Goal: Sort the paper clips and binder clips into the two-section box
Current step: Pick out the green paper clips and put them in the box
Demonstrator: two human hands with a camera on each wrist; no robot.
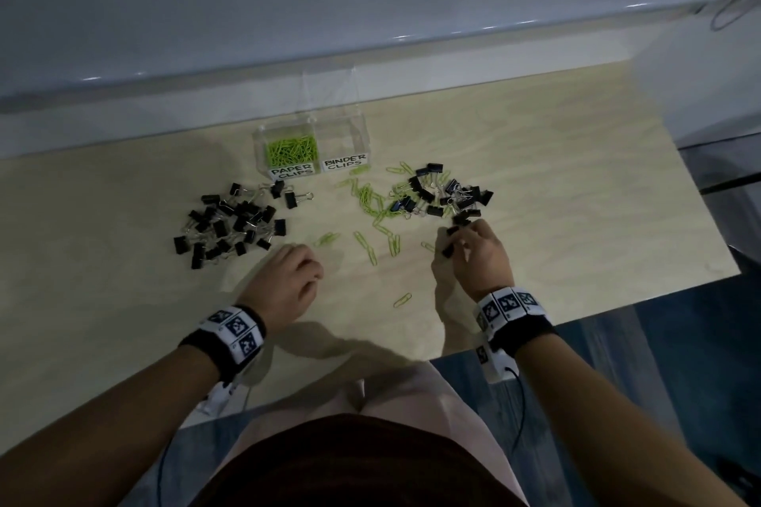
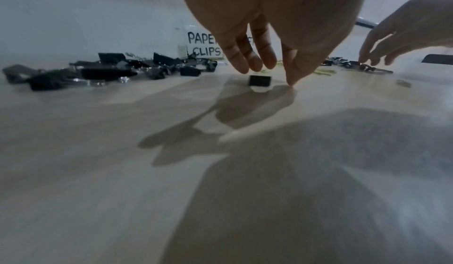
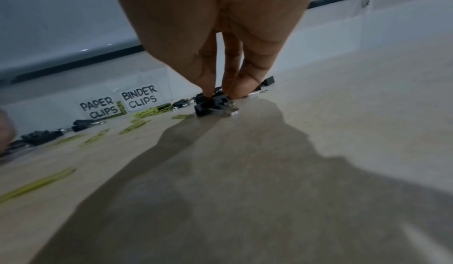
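The clear two-section box [image 1: 259, 144] stands at the back; its PAPER CLIPS half holds green paper clips [image 1: 292, 148], and its BINDER CLIPS half [image 1: 344, 140] looks bare. My left hand [image 2: 272, 74] hangs fingers-down over one black binder clip [image 2: 260, 81] lying on the table, thumb tip on the surface, not gripping it. My right hand [image 3: 220, 93] pinches a black binder clip [image 3: 215, 105] at the near edge of the mixed pile [image 1: 444, 193], with further black clips showing in its fingers in the head view.
A heap of black binder clips [image 1: 230, 222] lies left of the box. Loose green paper clips [image 1: 370, 210] are strewn between my hands, and one [image 1: 402, 300] sits nearer me. The table edge [image 1: 576, 313] runs close on the right.
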